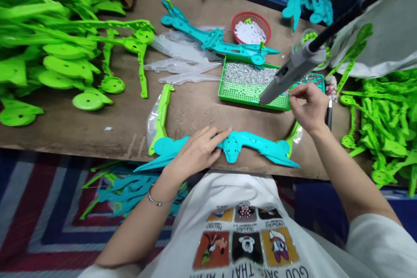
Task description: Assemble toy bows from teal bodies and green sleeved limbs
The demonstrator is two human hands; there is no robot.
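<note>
A blue plastic toy bow [260,142] with green end arms lies along the table's near edge. My left hand [198,150] is laid over its blue body, left of the middle, fingers across it and the index finger stretched to the top of the centre piece. A clear plastic piece [153,117] sits along the left green arm [163,110]. My right hand [309,104] is raised in a pinch above the bow's right arm, beside a small teal tray [322,81] of little metal parts. What its fingertips hold is too small to make out.
A grey electric screwdriver [286,71] hangs over a green tray [224,95] of screws. Behind are another blue bow body [215,41], clear plastic pieces [182,67] and a red basket [269,30] of white pieces. Green parts pile up left [68,67] and right [391,126].
</note>
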